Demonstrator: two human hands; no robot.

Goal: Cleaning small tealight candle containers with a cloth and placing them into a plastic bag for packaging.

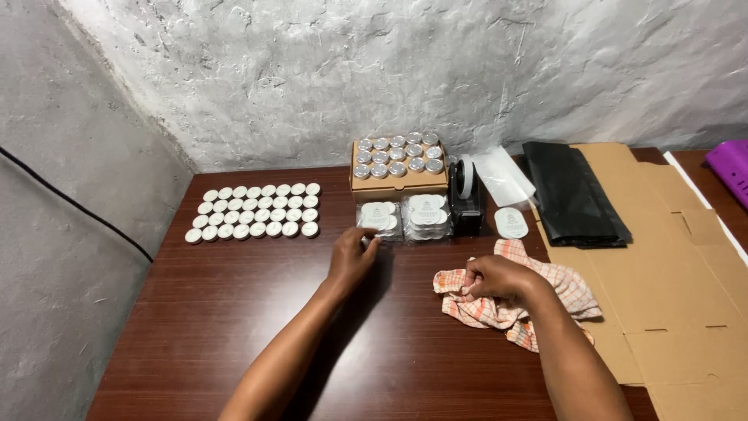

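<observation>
Left hand: the left hand (352,260) reaches forward over the dark wooden tabletop (234,312); its fingers (371,246) are drawn together at the near edge of a clear packet of round white lids (379,218), pinching or touching something small there that I cannot make out.
Right hand: the right hand (500,279) rests on a crumpled orange-and-white checked cloth (499,308), fingers curled in and gripping a fold of it.
Checked cloth: lies bunched on the tabletop in front of the person, its right edge lapping onto the flat cardboard sheet (670,273).
Clear packets: the first packet sits just beside a second clear packet of stacked white lids (428,216), both right in front of the cardboard box.
Cardboard box: a shallow brown box (397,183) near the wall, with rows of small silver-topped tins (397,154) standing on it.
White lids in rows: a neat block of small round white lids (255,211) is laid out on the left of the tabletop, well apart from both hands.
Tape dispenser: a black tape dispenser (465,199) stands just right of the packets, with a single round white label or lid (511,222) beside it.
Bags: a clear plastic bag (502,175) and a stack of black plastic bags (573,195) lie near the wall, the black stack on the cardboard sheet.
Far right: a purple object (732,165) shows at the frame edge.
</observation>
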